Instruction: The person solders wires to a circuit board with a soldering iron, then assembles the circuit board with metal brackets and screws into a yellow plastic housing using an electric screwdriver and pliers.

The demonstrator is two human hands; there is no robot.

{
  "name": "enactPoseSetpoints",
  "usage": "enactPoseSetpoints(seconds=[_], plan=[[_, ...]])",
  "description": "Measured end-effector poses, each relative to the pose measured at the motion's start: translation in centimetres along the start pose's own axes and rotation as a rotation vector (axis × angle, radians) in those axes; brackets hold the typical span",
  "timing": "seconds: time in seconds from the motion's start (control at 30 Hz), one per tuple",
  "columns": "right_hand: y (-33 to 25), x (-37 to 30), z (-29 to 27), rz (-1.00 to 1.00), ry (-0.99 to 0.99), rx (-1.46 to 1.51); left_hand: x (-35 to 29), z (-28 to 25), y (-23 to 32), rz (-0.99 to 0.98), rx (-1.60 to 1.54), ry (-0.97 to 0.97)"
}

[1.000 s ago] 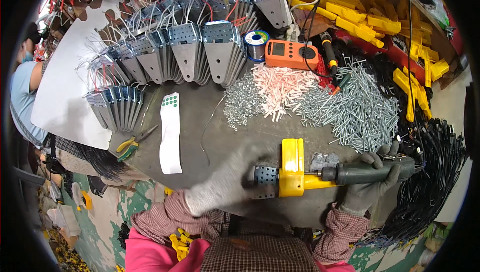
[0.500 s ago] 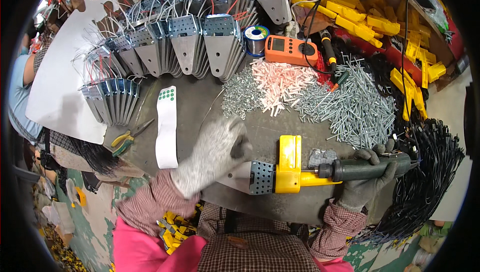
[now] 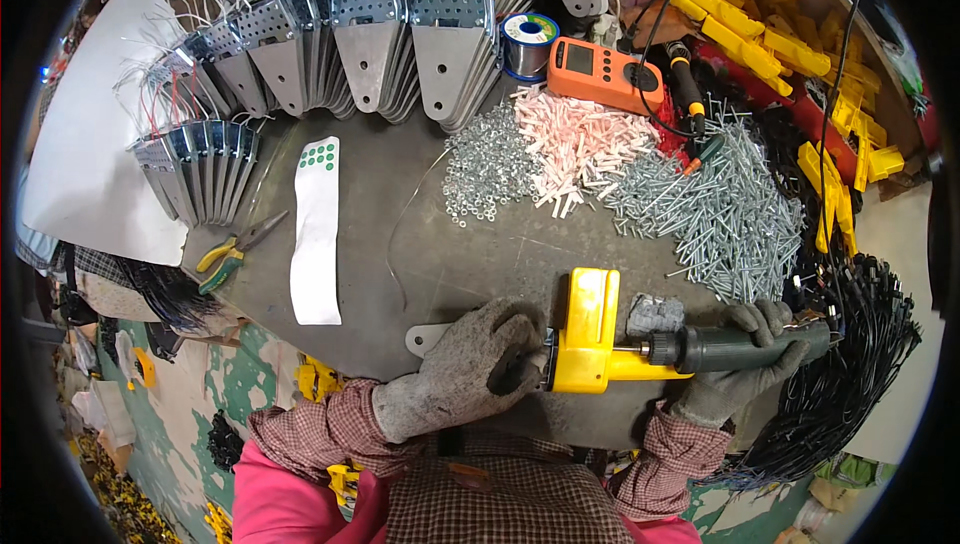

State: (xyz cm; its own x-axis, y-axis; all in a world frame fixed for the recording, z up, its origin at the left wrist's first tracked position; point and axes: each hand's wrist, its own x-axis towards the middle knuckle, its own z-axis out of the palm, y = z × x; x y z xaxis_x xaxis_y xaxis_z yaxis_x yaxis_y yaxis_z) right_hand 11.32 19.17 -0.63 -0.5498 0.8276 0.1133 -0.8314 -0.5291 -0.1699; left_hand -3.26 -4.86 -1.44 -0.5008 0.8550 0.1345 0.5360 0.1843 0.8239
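My left hand (image 3: 465, 369), in a grey knit glove, is closed over a grey metal bracket (image 3: 424, 338) whose rounded end with a hole sticks out beyond it. The bracket's perforated end is hidden under the fingers. Against that end sits a yellow plastic housing (image 3: 588, 329) with a long yellow arm reaching right. My right hand (image 3: 735, 384), gloved too, wraps round a dark green electric screwdriver (image 3: 710, 348) lying level. Its bit points left into the housing; whether a screw is on the tip cannot be seen.
Behind lie piles of nuts (image 3: 487, 166), pale pink sleeves (image 3: 580, 144) and long screws (image 3: 735, 209). An orange multimeter (image 3: 600, 76) and a solder spool (image 3: 527, 47) stand beyond. Stacked brackets (image 3: 445, 59), pliers (image 3: 238, 252) and a sticker strip (image 3: 317, 244) are leftward; black cables (image 3: 860, 364) bunch at right.
My left hand has come down and right, from above the bracket onto it beside the housing. My right hand keeps the screwdriver at the housing. The view has shifted slightly.
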Motion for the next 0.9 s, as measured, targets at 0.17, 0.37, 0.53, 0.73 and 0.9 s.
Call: enactPoseSetpoints(seconds=[0.17, 0.37, 0.53, 0.73, 0.9], plan=[[0.1, 0.1, 0.3, -0.015, 0.007, -0.013, -0.3, -0.1, -0.8, 0.043, -0.019, -0.024], [0.6, 0.1, 0.6, -0.027, 0.024, -0.023, -0.1, -0.5, -1.5, 0.061, -0.092, -0.033], [0.9, 0.2, 0.8, -0.03, 0.025, -0.021, 0.3, -0.7, -1.7, 0.114, -0.083, -0.029], [0.4, -0.3, 0.6, -0.064, -0.059, -0.079, -0.3, -0.3, -1.1, 0.099, -0.059, -0.064], [0.0, -0.7, 0.6, -0.101, -0.002, -0.155, 1.1, -2.4, 0.0, -0.102, -0.102, -0.054]])
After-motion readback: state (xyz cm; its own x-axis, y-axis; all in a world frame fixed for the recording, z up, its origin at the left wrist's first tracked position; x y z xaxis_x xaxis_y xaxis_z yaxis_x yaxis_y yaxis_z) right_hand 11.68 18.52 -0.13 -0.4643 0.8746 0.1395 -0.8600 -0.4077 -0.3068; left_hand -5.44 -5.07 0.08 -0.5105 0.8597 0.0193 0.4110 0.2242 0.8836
